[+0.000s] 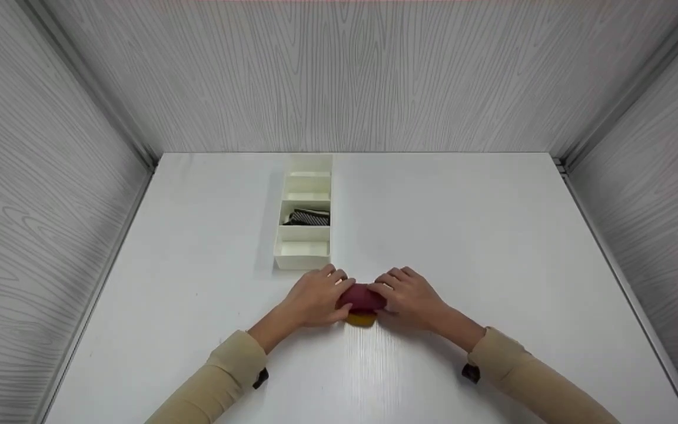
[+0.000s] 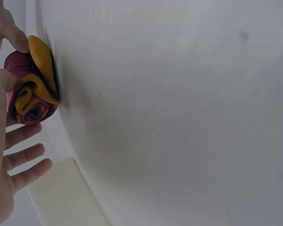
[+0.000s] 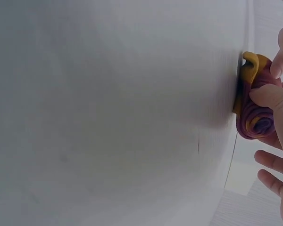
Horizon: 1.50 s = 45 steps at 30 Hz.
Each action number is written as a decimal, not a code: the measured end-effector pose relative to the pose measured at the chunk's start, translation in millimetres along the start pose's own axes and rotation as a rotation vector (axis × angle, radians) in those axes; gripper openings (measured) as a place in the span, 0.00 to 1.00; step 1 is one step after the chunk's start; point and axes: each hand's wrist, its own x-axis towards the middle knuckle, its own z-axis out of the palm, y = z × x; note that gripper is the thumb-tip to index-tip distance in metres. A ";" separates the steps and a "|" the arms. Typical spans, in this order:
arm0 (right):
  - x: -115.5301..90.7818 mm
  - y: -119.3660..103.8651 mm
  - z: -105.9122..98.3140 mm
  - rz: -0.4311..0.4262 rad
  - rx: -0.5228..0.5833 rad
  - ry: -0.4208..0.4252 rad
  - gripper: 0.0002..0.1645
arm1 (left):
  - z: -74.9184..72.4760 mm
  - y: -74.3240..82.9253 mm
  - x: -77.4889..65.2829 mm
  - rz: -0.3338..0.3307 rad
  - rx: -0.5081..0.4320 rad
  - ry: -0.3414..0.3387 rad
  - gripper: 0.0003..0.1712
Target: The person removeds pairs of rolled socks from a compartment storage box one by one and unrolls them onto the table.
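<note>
No text, label, brand, number or sign can be read here.

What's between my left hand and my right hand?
The maroon and yellow cloth roll. The head view shows it between your left hand and right hand, with both gripping it.

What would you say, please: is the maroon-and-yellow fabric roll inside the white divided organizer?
No, the head view shows the fabric roll on the white tabletop, outside the organizer.
</note>
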 end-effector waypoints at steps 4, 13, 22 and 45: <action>-0.5 2.9 1.2 0.033 0.055 -0.022 0.27 | -2.0 0.7 -4.0 0.031 0.031 0.088 0.24; -3.0 8.7 -7.1 0.188 0.340 -0.199 0.19 | -8.7 12.0 -10.0 0.123 0.092 0.148 0.24; -5.2 14.3 -6.0 0.201 0.259 -0.152 0.22 | -6.4 16.1 1.0 0.128 0.148 0.150 0.17; -2.3 17.2 0.9 -0.010 -0.126 0.004 0.27 | 0.4 4.6 23.7 0.023 0.179 0.066 0.19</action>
